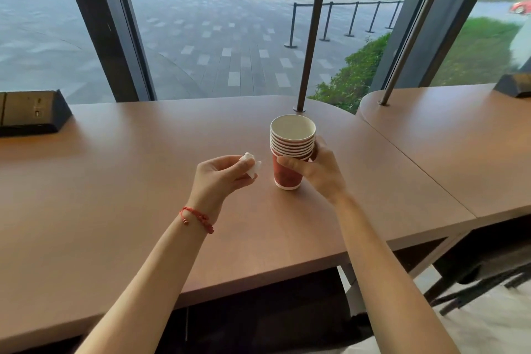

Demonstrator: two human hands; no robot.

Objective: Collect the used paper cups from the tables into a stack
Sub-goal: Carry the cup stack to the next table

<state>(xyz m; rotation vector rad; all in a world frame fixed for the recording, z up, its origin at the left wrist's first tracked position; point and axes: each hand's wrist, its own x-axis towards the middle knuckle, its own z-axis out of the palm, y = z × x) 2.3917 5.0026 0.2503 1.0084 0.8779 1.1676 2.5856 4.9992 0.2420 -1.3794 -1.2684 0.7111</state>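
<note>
While gripped by right-hand fingers point(290, 164) — cup stack point(291, 149) upright, mouth up — left-hand fingers point(244, 165) pinching tissue point(252, 165).

Bare counter point(115, 181) is seen left of the cup stack point(291, 152). Behind the stack a metal post point(309, 52) rises; a socket box point(31, 113) occupies the far-left edge.

Both bare forearms reach forward over the table edge. The left hand point(221, 174) is raised, palm turned inward, fingertips point(247, 165) pinched against the thumb. The right hand point(319, 169) is curled, thumb point(290, 165) in front, fingers wrapped behind, apparently closed tight. A red cord bracelet point(198, 218) circles the left wrist.
</note>
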